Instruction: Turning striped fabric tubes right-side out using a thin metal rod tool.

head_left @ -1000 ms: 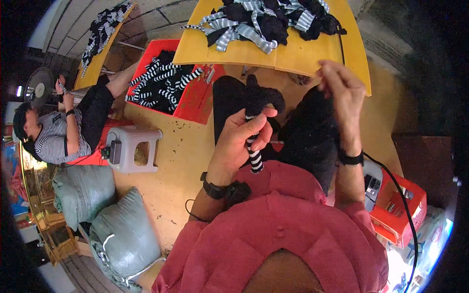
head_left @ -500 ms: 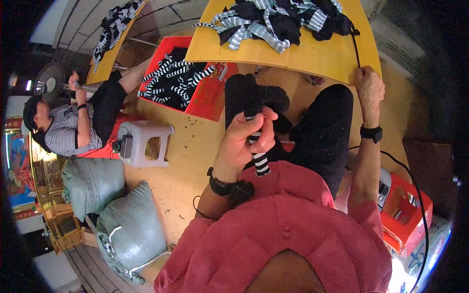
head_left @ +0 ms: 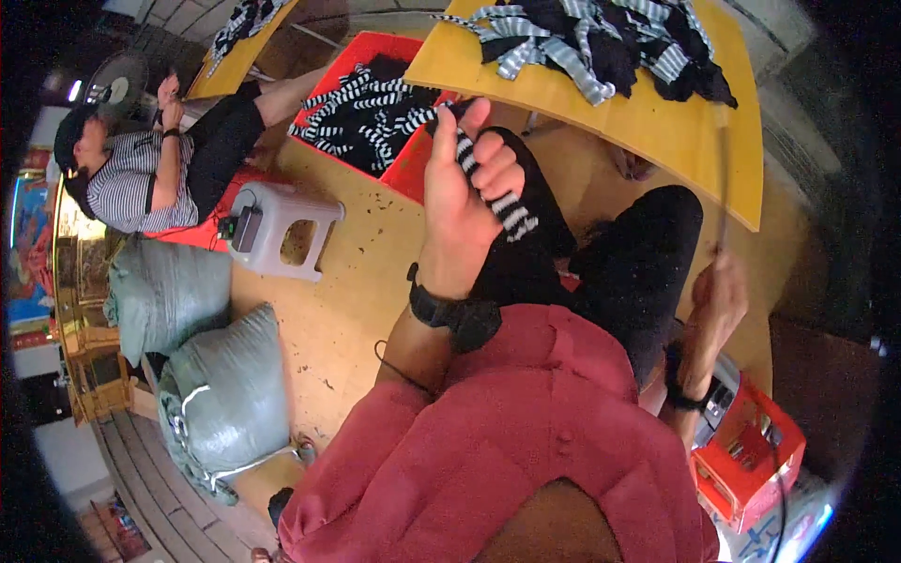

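Note:
My left hand (head_left: pixel 474 197) is raised in front of my lap, its fingers wrapped round a knitted piece (head_left: pixel 514 214) with black-and-white stripes. The striped end hangs below my fingers, while a dark part shows at the top of the hand. At the right, my right hand (head_left: pixel 721 291) is closed round the lower end of a long thin rod (head_left: pixel 722 178), both smeared by motion. The rod points up across the yellow table's right side. A pile of black and striped knitted pieces (head_left: pixel 601 42) lies on the yellow table (head_left: pixel 657 141).
A red bin (head_left: pixel 413 164) of striped knitted pieces stands left of the table. A seated co-worker (head_left: pixel 141 174) is at the far left, near a grey plastic stool (head_left: pixel 282 225). Stuffed sacks (head_left: pixel 230 385) lie on the left floor. A red crate (head_left: pixel 751 450) stands at lower right.
My left hand has moved up with the knitted piece, turning its palm more into view. My right hand has come down and back from the table edge with the rod. The view has shifted.

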Action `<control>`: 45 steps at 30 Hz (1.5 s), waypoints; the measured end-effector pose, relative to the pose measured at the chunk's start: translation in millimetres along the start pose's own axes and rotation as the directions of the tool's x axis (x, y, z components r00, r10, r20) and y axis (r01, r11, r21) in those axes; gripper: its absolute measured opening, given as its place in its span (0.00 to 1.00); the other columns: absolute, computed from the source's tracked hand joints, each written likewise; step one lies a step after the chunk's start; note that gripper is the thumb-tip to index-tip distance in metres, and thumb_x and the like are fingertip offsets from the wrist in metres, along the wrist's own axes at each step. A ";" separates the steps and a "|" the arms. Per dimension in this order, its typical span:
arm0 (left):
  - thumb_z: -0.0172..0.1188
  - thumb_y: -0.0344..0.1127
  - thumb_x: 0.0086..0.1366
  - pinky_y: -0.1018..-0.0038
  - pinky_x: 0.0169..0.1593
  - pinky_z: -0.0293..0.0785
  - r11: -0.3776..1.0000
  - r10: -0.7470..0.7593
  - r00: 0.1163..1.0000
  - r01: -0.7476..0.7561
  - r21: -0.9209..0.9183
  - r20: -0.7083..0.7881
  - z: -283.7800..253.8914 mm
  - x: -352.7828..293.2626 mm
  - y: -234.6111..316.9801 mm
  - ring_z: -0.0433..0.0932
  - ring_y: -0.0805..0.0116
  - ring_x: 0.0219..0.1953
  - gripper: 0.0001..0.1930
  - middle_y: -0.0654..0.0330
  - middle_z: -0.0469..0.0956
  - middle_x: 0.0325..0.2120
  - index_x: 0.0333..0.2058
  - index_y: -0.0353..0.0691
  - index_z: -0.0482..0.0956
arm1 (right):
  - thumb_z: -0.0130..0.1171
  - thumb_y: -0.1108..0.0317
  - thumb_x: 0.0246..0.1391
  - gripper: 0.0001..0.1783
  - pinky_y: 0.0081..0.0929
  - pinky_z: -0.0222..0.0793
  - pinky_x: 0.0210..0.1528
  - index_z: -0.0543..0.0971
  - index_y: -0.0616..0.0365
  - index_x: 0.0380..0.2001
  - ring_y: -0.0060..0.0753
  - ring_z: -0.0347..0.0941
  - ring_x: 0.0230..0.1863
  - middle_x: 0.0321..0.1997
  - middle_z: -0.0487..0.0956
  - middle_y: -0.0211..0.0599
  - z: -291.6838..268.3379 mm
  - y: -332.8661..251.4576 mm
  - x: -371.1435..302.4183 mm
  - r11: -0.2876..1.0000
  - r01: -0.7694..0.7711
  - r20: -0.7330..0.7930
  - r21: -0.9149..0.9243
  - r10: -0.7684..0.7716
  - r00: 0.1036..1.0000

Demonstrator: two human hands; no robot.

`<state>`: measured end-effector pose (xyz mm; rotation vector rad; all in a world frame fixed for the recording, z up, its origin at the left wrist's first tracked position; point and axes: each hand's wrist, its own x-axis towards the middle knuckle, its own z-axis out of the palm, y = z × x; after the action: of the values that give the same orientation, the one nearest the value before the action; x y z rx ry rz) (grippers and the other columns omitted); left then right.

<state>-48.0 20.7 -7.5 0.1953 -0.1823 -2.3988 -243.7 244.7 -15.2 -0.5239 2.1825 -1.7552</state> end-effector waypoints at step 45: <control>0.51 0.40 0.64 0.80 0.18 0.59 0.841 -0.131 0.975 0.013 0.541 0.179 35.8 -43.5 -86.1 0.63 0.78 0.13 0.11 0.63 0.68 0.14 0.40 0.40 0.72 | 0.53 0.72 0.53 0.06 0.17 0.61 0.26 0.77 0.63 0.30 0.15 0.65 0.23 0.21 0.74 0.27 37.5 -4.7 -77.8 0.989 0.043 0.532 0.143 -0.113 0.839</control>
<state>-78.8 116.1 15.6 0.2065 -0.9712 -2.3839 -157.3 246.5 -18.8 -0.9552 1.6631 -1.5256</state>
